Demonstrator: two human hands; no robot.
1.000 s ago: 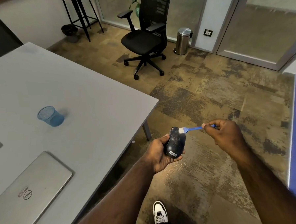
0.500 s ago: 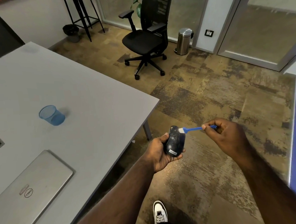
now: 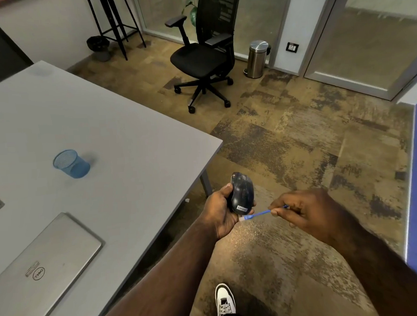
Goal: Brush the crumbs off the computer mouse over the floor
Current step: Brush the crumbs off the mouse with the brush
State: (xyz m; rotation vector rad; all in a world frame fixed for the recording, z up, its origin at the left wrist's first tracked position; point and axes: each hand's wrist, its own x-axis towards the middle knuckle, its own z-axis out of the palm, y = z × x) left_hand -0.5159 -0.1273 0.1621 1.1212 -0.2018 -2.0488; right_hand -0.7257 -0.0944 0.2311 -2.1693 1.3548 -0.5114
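The left hand is gripping the computer mouse right of the table, above the floor, letting crumbs drop clear; the right hand is pinching the brush at its near end.

The scene is lit evenly and moderately, with soft daylight admitted through the frosted glass panels at the back. Faint shadows are cast beside the blue mesh cup and under the office chair. Slight softness and compression blur are seen throughout. Straight lines are bowed at the edges by the wide-angle lens.
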